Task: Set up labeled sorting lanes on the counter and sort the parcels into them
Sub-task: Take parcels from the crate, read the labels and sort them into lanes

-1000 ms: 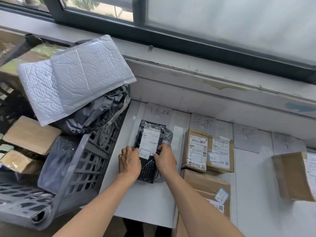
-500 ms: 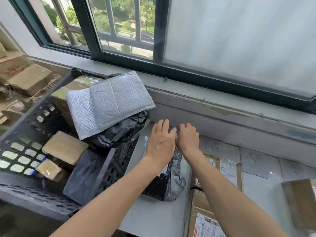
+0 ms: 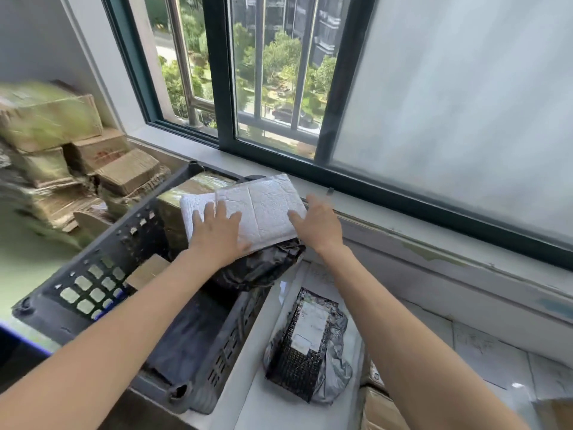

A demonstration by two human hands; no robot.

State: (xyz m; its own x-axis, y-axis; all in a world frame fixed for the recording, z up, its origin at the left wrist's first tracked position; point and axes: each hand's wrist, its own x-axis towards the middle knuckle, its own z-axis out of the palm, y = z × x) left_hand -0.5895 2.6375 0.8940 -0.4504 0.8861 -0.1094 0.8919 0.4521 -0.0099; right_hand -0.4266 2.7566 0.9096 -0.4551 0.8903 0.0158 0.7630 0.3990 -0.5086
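White bubble mailer (image 3: 266, 206) lies on top of the heap in the dark plastic crate (image 3: 77, 293) at the left of the tabletop (image 3: 257, 398), over a second white mailer (image 3: 193, 209) and a crumpled black bag (image 3: 257, 265). The left hand (image 3: 217, 235) rests flat on its near left part, fingers (image 3: 214, 212) spread and straight, thumb at the near edge. The right hand (image 3: 321, 226) is at its right edge with fingers (image 3: 294, 216) stretched out and touching the top face; whether the thumb is under the edge I cannot tell. Neither hand has closed on it, so this looks like the start of picking the next parcel to sort. The next move probably calls for getting fingers under both edges, lifting it off the bag without dragging the lower mailer along, then finding its label, since none shows on the upper face, and matching it to a lane. The black bubble-wrapped parcel (image 3: 307, 339) lies alone in the leftmost lane, just right of the crate, label up, with nothing touching it. Half a second ago both hands were on that parcel at the far end of the lane; they have since let it go and reached left and farther away to the crate, while the mailer has not moved
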